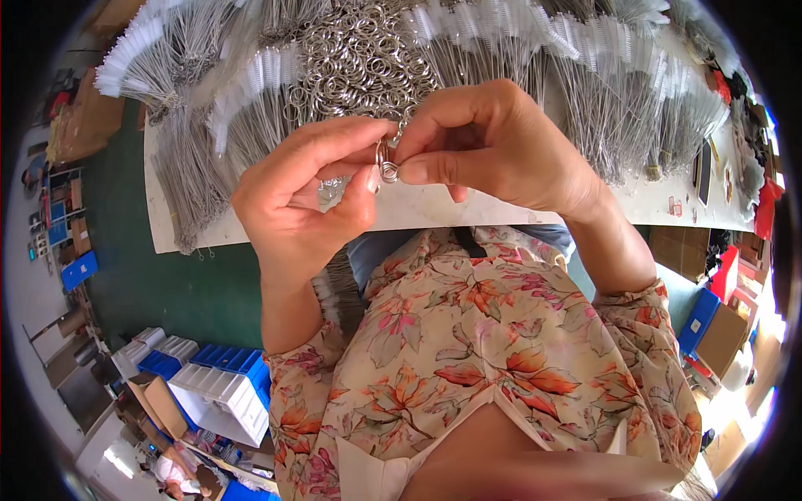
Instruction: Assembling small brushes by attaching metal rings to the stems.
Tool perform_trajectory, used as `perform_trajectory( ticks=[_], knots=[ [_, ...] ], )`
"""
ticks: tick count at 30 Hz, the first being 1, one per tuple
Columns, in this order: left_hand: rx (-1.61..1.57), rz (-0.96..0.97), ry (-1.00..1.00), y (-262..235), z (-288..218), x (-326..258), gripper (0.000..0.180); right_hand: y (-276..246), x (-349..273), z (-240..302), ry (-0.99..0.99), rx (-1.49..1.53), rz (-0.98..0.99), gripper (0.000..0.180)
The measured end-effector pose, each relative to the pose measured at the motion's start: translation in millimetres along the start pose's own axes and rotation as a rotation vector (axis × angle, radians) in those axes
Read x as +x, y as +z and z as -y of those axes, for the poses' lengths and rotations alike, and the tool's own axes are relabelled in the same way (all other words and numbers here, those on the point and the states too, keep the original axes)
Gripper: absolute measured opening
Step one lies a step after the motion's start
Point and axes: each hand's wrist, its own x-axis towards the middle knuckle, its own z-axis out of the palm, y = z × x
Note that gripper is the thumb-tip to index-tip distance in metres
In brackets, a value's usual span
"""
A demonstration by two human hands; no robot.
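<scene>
Just past the near edge of the table, my two hands meet at a shiny metal split ring (pixel 380 153). My left hand (pixel 305 179) pinches it between thumb and fingers from the left. From the other side, my right hand (pixel 484 150) grips at the ring with thumb and curled forefinger. Several small wire loops (pixel 389 172) sit together at the ring's lower part, between the two thumbs. Fingers partly cover the ring, so whether its coil is spread cannot be told. White bristles (pixel 326 292) of wire brushes show beside my left forearm; any link to the loops is hidden.
Behind my hands lies a heap of loose metal rings (pixel 359 63) on the white table (pixel 468 210). Bundles of thin wire brushes with white bristles flank it, left (pixel 188 159) and right (pixel 618 108). A dark phone-like object (pixel 704 171) rests at the right. White and blue bins (pixel 221 397) stand lower left.
</scene>
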Motion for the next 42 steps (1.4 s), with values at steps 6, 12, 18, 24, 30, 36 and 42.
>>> perform_trajectory(
  ticks=[6,12,18,24,30,36,42],
  knots=[
    [-0.132,0.139,-0.358,-14.7,10.3,-6.9,0.026,14.9,-8.4,-29.7,-0.003,-0.036,-0.080,0.008],
    [0.498,-0.306,-0.575,-136.6,58.1,-36.7,0.018,32.4,-42.5,-117.7,-0.275,-0.878,-0.315,0.009],
    [1.248,-0.438,-0.663,-254.6,70.4,-44.5,0.019,30.8,-40.6,-127.1,-0.448,-1.133,-0.297,0.023],
    [1.166,-0.227,-0.901,-262.9,82.0,-39.7,0.019,33.8,-32.5,-138.0,-0.570,-1.076,-0.325,0.024],
    [0.846,-0.417,-0.897,-269.8,69.2,-40.2,0.013,32.3,-34.5,-140.0,-0.572,-1.021,-0.341,0.026],
    [0.619,-0.776,-0.210,-191.7,43.8,-1.4,0.019,30.4,-35.9,-138.0,-0.599,-1.011,-0.350,0.028],
    [1.045,-0.066,-0.497,-122.4,89.0,3.8,0.025,22.2,-35.3,-125.2,-0.686,-0.956,-0.362,0.026]
  ],
)
